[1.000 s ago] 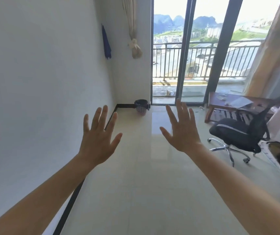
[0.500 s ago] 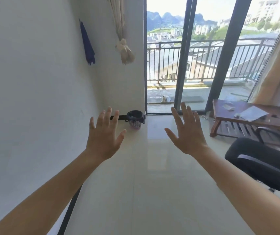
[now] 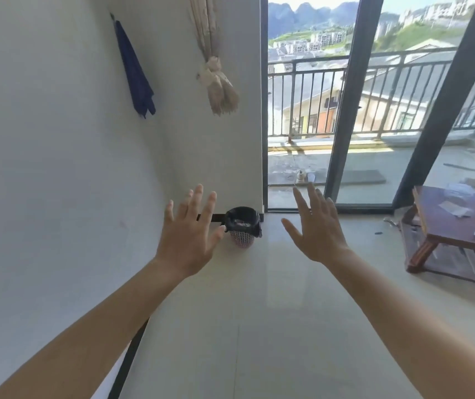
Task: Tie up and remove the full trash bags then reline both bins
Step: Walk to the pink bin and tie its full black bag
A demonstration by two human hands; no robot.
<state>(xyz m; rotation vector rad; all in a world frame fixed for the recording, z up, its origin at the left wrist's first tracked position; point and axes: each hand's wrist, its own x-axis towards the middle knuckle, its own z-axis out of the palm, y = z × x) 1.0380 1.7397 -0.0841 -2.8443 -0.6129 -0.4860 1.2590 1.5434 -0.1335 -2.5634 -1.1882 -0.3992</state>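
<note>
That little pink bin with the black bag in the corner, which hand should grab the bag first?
Probably the left hand: it hangs open on the wall side, its thumb nearly lined up with the small pink mesh bin and its black bag. The right hand, also open, sits further toward the glass door.

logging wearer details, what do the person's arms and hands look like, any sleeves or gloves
Both arms are bare as far as the frame shows: no sleeves in view. The left hand and right hand wear no gloves, and no rings, watch or bracelet are visible.
</note>
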